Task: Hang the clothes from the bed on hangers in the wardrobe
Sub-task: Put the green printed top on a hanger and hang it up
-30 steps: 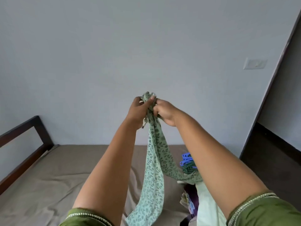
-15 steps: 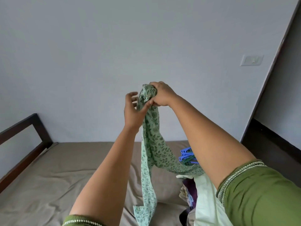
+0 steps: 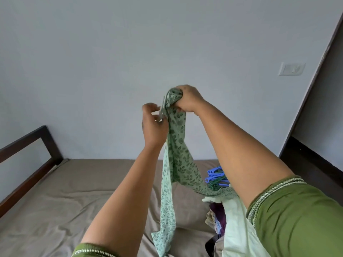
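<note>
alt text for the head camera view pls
Two hands hold up a green leaf-print garment over a bed: the right hand grips its bunched top, the left hand pinches a strip beside it. Blue hangers and more clothes lie below.

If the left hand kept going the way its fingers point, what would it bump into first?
The left hand points up and toward the right hand, so it would probably first meet the bunched top of the green leaf-print cloth held there. They look very close, though depth is hard to judge.
</note>
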`<state>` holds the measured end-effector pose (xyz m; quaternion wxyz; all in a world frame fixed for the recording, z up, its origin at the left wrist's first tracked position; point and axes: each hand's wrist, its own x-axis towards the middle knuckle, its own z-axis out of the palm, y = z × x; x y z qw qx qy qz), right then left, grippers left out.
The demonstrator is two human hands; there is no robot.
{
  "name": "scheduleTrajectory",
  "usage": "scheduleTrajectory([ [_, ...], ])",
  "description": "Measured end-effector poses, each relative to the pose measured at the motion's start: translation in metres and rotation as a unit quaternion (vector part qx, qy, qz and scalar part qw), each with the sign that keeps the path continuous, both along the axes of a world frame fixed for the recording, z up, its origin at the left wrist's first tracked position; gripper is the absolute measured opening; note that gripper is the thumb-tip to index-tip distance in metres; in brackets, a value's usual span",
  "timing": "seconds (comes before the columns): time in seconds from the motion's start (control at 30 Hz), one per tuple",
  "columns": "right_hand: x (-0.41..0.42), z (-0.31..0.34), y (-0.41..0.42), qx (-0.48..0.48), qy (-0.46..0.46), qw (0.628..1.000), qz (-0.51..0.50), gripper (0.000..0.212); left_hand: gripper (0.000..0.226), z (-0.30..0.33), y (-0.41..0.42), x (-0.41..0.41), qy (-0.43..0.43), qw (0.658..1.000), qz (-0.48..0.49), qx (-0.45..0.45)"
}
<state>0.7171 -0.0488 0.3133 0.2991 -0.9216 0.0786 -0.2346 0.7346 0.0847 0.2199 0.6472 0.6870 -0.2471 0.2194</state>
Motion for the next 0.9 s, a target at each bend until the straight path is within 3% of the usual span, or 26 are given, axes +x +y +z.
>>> scheduleTrajectory([
  [0.07, 0.002, 0.010, 0.002, 0.069, -0.058, 0.996, -0.025, 0.035, 0.043, -0.012, -0.003, -0.002, 0.026, 0.999, 0.029, 0.016],
  [0.13, 0.005, 0.021, 0.005, 0.089, -0.109, 0.988, -0.056, 0.040, 0.050, -0.030, -0.006, -0.004, -0.003, 0.996, 0.041, 0.084],
  [0.23, 0.007, 0.033, 0.008, 0.056, -0.147, 0.984, -0.079, 0.036, 0.049, -0.044, -0.012, -0.009, -0.109, 0.982, 0.042, 0.146],
  [0.33, 0.009, 0.036, 0.008, 0.000, -0.142, 0.985, -0.098, 0.031, 0.039, -0.043, -0.023, -0.015, -0.141, 0.977, 0.049, 0.155],
  [0.4, 0.009, 0.037, 0.008, -0.012, -0.150, 0.984, -0.099, 0.029, 0.037, -0.043, -0.027, -0.012, -0.123, 0.969, 0.065, 0.203],
  [0.47, 0.010, 0.037, 0.007, -0.007, -0.158, 0.982, -0.102, 0.028, 0.025, -0.045, -0.025, -0.004, -0.051, 0.969, 0.076, 0.230],
  [0.53, 0.011, 0.035, 0.003, 0.013, -0.152, 0.983, -0.100, 0.025, 0.031, -0.050, -0.021, 0.004, 0.004, 0.962, 0.102, 0.251],
  [0.67, 0.012, 0.026, -0.002, 0.031, -0.136, 0.984, -0.110, 0.022, 0.023, -0.061, -0.024, 0.001, -0.005, 0.959, 0.079, 0.273],
  [0.83, 0.010, 0.024, 0.008, 0.030, -0.147, 0.982, -0.113, 0.021, 0.078, -0.064, -0.042, -0.004, 0.072, 0.948, 0.120, 0.287],
  [0.9, 0.007, 0.026, 0.012, 0.025, -0.154, 0.981, -0.113, 0.022, 0.089, -0.063, -0.044, 0.001, 0.125, 0.937, 0.149, 0.291],
])
